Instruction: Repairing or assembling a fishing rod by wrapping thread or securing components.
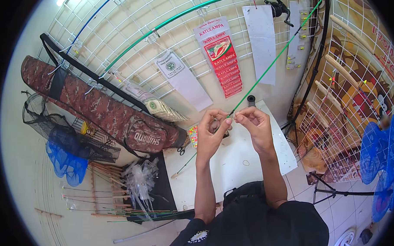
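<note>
Green rod (270, 65) sits in curled left hand (210, 133); the right hand (255, 127) is pinched beside it, contents unclear.

Downward fisheye head view over hands (257, 128)

White table (225, 187) with scissors (181, 151) and thin loop (243, 163)
</note>
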Demonstrator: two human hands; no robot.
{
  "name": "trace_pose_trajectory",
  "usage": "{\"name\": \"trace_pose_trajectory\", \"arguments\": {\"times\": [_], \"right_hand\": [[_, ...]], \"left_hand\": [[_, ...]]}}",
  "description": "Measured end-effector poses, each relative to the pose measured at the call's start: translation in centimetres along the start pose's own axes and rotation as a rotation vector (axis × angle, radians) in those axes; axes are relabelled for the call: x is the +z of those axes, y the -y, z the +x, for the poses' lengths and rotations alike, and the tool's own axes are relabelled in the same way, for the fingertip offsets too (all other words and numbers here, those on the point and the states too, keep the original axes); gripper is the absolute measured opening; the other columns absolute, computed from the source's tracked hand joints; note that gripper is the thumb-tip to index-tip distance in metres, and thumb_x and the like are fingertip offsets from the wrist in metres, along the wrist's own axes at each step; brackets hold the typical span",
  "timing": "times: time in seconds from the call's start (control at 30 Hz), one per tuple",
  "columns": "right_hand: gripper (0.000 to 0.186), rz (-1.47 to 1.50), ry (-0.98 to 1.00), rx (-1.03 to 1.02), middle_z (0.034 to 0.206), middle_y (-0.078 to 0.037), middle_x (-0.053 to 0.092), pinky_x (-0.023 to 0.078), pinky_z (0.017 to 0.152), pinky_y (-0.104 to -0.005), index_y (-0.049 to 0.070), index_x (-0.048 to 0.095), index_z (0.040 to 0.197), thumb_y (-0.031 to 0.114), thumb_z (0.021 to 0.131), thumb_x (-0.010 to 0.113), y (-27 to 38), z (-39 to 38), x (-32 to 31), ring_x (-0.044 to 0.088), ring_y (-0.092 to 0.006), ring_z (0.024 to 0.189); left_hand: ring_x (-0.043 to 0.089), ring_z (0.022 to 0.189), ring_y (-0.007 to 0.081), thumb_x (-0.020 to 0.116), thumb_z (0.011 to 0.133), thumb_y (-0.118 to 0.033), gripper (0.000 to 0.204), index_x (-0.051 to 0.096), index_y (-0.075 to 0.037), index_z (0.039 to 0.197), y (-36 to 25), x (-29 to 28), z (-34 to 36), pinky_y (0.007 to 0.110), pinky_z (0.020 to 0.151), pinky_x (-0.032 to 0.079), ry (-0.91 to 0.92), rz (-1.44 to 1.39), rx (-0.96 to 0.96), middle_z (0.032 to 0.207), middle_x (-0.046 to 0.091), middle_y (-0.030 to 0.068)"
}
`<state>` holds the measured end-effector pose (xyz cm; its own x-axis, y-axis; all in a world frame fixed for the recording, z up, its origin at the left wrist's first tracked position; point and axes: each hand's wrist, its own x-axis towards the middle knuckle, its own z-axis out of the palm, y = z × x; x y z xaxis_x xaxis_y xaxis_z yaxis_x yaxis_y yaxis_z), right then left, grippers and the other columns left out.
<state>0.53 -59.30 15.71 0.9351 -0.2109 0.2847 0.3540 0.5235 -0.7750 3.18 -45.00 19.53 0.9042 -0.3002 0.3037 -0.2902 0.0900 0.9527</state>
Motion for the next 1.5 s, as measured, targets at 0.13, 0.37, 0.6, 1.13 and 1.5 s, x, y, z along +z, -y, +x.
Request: {"name": "trace_pose_trajectory", "arguments": {"times": [0.13, 0.37, 0.6, 1.13, 1.5], "right_hand": [[0.012, -0.023, -0.031, -0.102, 0.091, -0.008, 0.068, 0.048, 0.079, -0.0251, -0.002, 0.067, 0.096, 0.0, 0.084, 0.069, -0.3, -0.1, 0.7, 0.062, -0.0106, 0.085], [0.011, -0.131, -0.078, -0.193, 0.089, -0.009, 0.069, 0.047, 0.08, -0.0264, -0.004, 0.069, 0.093, -0.002, 0.082, 0.069, -0.8, -0.3, 1.2, 0.06, -0.0113, 0.084], [0.012, -0.103, -0.109, -0.16, 0.088, -0.008, 0.068, 0.047, 0.081, -0.0258, -0.004, 0.068, 0.093, -0.003, 0.082, 0.069, -0.7, -0.3, 1.5, 0.061, -0.0115, 0.085], [0.011, -0.07, -0.147, -0.242, 0.089, -0.007, 0.064, 0.046, 0.085, -0.0279, -0.003, 0.064, 0.093, -0.002, 0.084, 0.069, -1.8, 0.0, 2.0, 0.06, -0.0129, 0.089], [0.024, -0.036, -0.31, -0.291, 0.09, -0.01, 0.066, 0.047, 0.081, -0.0257, -0.007, 0.062, 0.103, -0.007, 0.08, 0.07, -1.7, -0.5, 2.9, 0.062, -0.0129, 0.086]], "left_hand": [[0.058, 0.069, 0.0048, 0.067, 0.09, -0.009, 0.015, 0.056, -0.001, 0.094, 0.4, -0.2, 0.0, 0.018, 0.057, 0.041, 0.014, 0.004, 0.068, 0.082, 0.06, 0.0019], [0.057, 0.071, 0.0051, 0.067, 0.089, -0.007, 0.012, 0.057, 0.0, 0.094, 0.9, -0.4, 0.1, 0.019, 0.06, 0.042, 0.033, -0.044, 0.103, 0.085, 0.06, 0.0026], [0.057, 0.074, 0.0064, 0.066, 0.089, -0.003, 0.009, 0.059, 0.001, 0.093, 1.0, -0.6, 0.4, 0.02, 0.064, 0.044, 0.063, -0.06, 0.084, 0.087, 0.059, 0.0031], [0.052, 0.07, 0.0035, 0.067, 0.088, -0.003, 0.008, 0.059, 0.0, 0.091, 1.6, -0.7, 0.4, 0.019, 0.059, 0.04, 0.064, -0.071, 0.065, 0.085, 0.057, 0.0012], [0.042, 0.06, -0.0008, 0.066, 0.089, -0.005, 0.008, 0.06, -0.001, 0.09, 1.9, -0.3, 0.4, 0.018, 0.051, 0.031, 0.052, -0.045, 0.066, 0.08, 0.054, -0.0027]]}}
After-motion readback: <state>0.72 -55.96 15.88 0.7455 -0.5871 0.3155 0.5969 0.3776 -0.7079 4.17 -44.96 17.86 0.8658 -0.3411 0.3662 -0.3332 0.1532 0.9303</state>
